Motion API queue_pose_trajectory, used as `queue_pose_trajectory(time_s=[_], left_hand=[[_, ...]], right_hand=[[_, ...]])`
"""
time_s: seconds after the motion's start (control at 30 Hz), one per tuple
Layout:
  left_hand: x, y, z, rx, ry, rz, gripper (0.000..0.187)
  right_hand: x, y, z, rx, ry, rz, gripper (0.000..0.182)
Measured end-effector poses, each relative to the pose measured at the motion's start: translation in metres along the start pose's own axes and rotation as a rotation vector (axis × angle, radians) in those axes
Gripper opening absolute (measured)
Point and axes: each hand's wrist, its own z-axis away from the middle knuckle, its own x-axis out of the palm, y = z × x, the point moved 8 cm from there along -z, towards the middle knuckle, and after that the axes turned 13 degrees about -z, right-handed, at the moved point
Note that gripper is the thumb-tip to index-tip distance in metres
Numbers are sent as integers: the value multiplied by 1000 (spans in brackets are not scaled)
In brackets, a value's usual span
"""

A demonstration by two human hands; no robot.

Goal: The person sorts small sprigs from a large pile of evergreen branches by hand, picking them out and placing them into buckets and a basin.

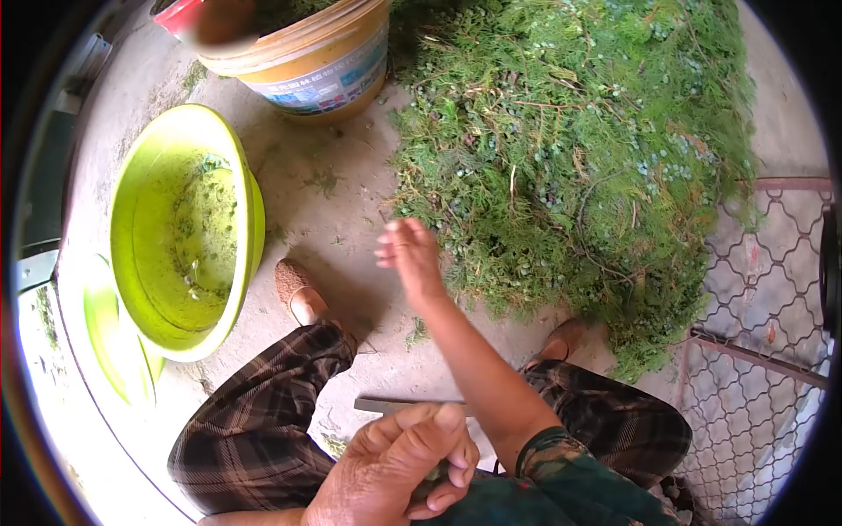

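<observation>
My left hand [390, 465] is close to the camera at the bottom, its fingers curled into a closed grip. A little green shows beneath the fingers, too hidden to name. My right hand [412, 254] reaches forward over the concrete floor, with its fingers loosely apart and nothing visible in them. Just right of it lies a big heap of green conifer sprigs [544, 193], dotted with small bluish berries or cones. To the left a yellow-green basin [132, 237] stands tilted, with scattered green bits inside.
A tan bucket [364, 61] with a printed label stands at the top, greenery inside and a blurred dark shape at its rim. Another yellow-green basin [98, 311] is partly behind the tilted one. Wavy-patterned paving [745, 272] lies right. A dark flat bar [386, 405] lies between my legs.
</observation>
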Motion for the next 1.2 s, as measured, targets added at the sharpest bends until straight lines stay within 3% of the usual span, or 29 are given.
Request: queue_pose_trajectory(time_s=[0.03,0.07,0.1,0.13,0.17,0.2,0.27,0.3,0.4,0.53,0.63,0.73,0.87,0.93,1.03,1.13,1.17,1.2], left_hand=[[-4,-4,-1,3,7,9,24],[-5,-6,-4,88,-17,-16,31],[-5,-4,-4,175,-30,-39,38],[-5,-9,-5,106,-24,5,35],[-6,-10,-2,38,9,-42,35],[-5,-6,-1,49,5,-37,35],[-7,-6,-1,36,8,-37,35],[-9,-4,0,52,26,-30,35],[-6,9,3,143,-3,-28,35],[-4,10,9,105,10,-61,35],[-2,-6,5,96,-37,-100,36],[-1,-8,5,128,-57,-150,39],[2,-10,6,70,-59,-136,38],[1,-7,7,57,-42,-179,37],[0,-11,3,70,-58,-148,36],[3,-15,4,114,-83,-2,33],[1,-17,6,74,-41,3,31],[1,-16,10,54,3,-3,30]], right_hand=[[-22,8,-19,-51,65,125,26],[-40,15,-37,-199,90,263,16],[-46,8,-48,-503,82,551,5],[-37,-4,-51,-749,68,724,4],[-32,0,-62,-780,47,881,9],[-30,12,-77,-645,41,1129,14],[-15,18,-85,-572,-89,1346,28],[-9,19,-87,-581,-112,1335,28],[-4,30,-91,-380,-186,1697,29],[-5,26,-80,-340,-238,1752,29],[-27,31,-83,-440,-233,1632,31],[-42,20,-87,-623,-193,1085,30],[-34,10,-72,-667,-198,1071,28],[-11,9,-61,-357,-195,1375,24],[-29,53,-94,-301,-192,1421,19],[-23,46,-92,-360,-346,1515,19],[-31,52,-93,-546,-329,1468,22],[-31,48,-92,-483,-294,1459,26]])
